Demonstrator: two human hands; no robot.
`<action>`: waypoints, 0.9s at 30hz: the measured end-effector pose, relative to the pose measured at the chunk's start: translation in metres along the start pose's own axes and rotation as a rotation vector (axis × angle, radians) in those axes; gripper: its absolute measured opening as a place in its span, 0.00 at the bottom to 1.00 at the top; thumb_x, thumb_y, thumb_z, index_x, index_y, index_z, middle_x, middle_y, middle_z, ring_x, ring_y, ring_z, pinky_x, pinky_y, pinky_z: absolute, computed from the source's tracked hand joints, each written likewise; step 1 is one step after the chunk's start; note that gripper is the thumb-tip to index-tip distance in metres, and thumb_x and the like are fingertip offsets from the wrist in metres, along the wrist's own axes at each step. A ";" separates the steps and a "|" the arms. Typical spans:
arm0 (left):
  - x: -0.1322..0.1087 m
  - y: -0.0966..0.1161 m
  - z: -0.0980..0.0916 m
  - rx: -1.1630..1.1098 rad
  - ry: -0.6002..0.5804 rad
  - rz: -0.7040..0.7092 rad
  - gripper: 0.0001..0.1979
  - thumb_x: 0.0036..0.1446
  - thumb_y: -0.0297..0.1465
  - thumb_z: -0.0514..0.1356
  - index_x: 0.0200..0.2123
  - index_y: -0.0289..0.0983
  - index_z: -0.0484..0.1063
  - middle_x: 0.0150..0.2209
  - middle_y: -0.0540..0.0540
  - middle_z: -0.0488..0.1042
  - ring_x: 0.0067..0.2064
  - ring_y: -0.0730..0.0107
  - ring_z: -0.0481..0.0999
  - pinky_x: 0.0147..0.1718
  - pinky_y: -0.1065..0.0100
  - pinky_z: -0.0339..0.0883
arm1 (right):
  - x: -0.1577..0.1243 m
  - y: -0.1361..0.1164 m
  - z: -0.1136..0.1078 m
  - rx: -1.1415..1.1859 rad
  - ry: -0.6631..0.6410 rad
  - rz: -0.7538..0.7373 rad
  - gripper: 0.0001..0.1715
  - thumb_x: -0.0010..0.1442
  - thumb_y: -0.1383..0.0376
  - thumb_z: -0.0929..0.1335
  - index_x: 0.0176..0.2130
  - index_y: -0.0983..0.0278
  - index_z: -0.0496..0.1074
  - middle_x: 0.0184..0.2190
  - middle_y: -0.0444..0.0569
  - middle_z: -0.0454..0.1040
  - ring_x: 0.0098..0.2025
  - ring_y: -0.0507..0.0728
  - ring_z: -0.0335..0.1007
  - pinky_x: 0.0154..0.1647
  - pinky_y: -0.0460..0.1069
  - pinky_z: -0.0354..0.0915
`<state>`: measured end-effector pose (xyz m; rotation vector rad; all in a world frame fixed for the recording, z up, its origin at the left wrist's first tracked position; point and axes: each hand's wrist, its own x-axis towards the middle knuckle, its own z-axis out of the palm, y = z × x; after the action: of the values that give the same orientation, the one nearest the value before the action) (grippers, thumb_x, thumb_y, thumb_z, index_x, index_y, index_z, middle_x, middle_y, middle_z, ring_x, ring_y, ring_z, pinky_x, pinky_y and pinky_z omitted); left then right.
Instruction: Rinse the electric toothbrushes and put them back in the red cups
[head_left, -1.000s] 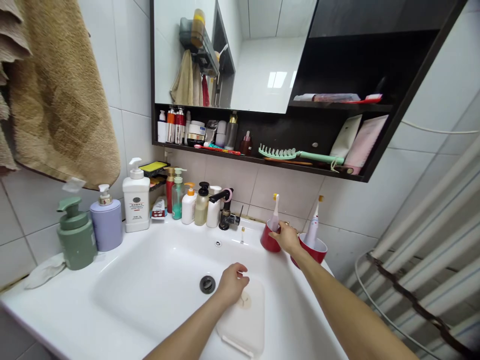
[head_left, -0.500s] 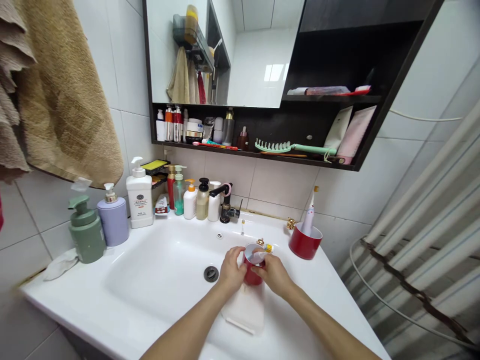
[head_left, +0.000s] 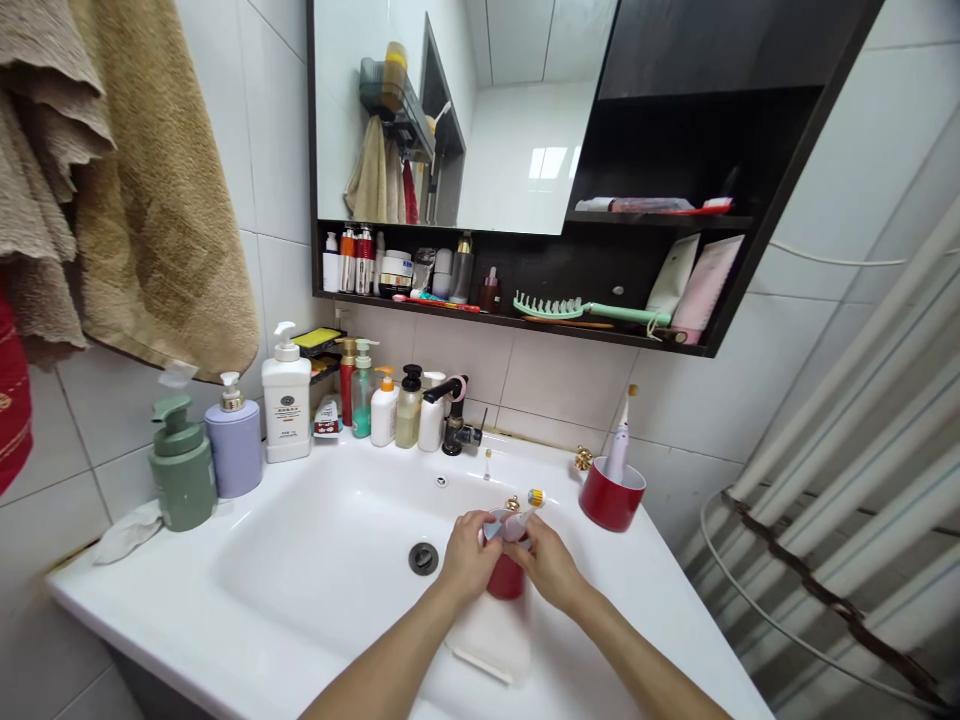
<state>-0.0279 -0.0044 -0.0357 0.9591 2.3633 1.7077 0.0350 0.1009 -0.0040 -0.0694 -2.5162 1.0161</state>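
Observation:
My right hand (head_left: 553, 560) is closed around the white handle of an electric toothbrush (head_left: 517, 526), whose yellow-and-blue bristle head points up to the right. My left hand (head_left: 469, 556) pinches the pale blue lower end of the handle. Just below both hands is a red cup (head_left: 506, 580), its rim mostly covered by my fingers. Under and in front of it, a whitish tray-like piece (head_left: 491, 640) lies in the white sink (head_left: 315, 560); its shape is partly blurred.
Another toothbrush (head_left: 619, 452) stands in a red holder (head_left: 611, 498) on the right rim. Behind the basin is a black faucet (head_left: 454, 415). Several pump bottles, including a green one (head_left: 182, 465), line the back left. A mirror cabinet (head_left: 555, 270) hangs above; towels (head_left: 165, 190) hang left.
My left hand has shifted from the cup's rim to the toothbrush's end. The toothbrush is raised from inside the cup to above it. The view has tilted slightly upward.

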 end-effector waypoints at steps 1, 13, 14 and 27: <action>0.000 0.000 -0.001 -0.033 0.008 -0.008 0.13 0.42 0.29 0.49 0.33 0.36 0.65 0.37 0.45 0.65 0.41 0.67 0.61 0.40 0.67 0.53 | 0.002 -0.004 -0.004 0.013 0.023 0.003 0.03 0.43 0.68 0.61 0.25 0.64 0.63 0.27 0.46 0.65 0.31 0.54 0.60 0.34 0.48 0.57; 0.006 0.056 -0.012 -1.040 -0.172 -0.175 0.19 0.43 0.42 0.49 0.32 0.31 0.64 0.29 0.42 0.69 0.31 0.69 0.67 0.31 0.68 0.57 | -0.033 -0.065 -0.029 0.959 -0.220 0.286 0.13 0.51 0.58 0.56 0.29 0.65 0.60 0.21 0.44 0.63 0.22 0.49 0.60 0.25 0.48 0.61; 0.005 0.059 -0.011 -1.083 -0.239 -0.187 0.18 0.43 0.41 0.51 0.30 0.31 0.64 0.26 0.43 0.69 0.29 0.70 0.67 0.30 0.68 0.57 | -0.037 -0.062 -0.021 1.035 -0.215 0.334 0.14 0.51 0.58 0.57 0.28 0.66 0.61 0.19 0.43 0.63 0.20 0.48 0.59 0.23 0.47 0.61; 0.013 0.037 -0.017 -1.238 -0.275 -0.354 0.10 0.40 0.33 0.57 0.25 0.32 0.63 0.21 0.47 0.68 0.26 0.72 0.68 0.29 0.70 0.57 | -0.042 -0.041 0.002 1.228 -0.309 0.713 0.16 0.49 0.54 0.56 0.30 0.64 0.59 0.14 0.38 0.59 0.09 0.43 0.49 0.08 0.40 0.52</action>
<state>-0.0294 -0.0049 0.0071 0.4324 0.8501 2.1183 0.0767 0.0611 0.0075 -0.4730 -1.6291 2.8207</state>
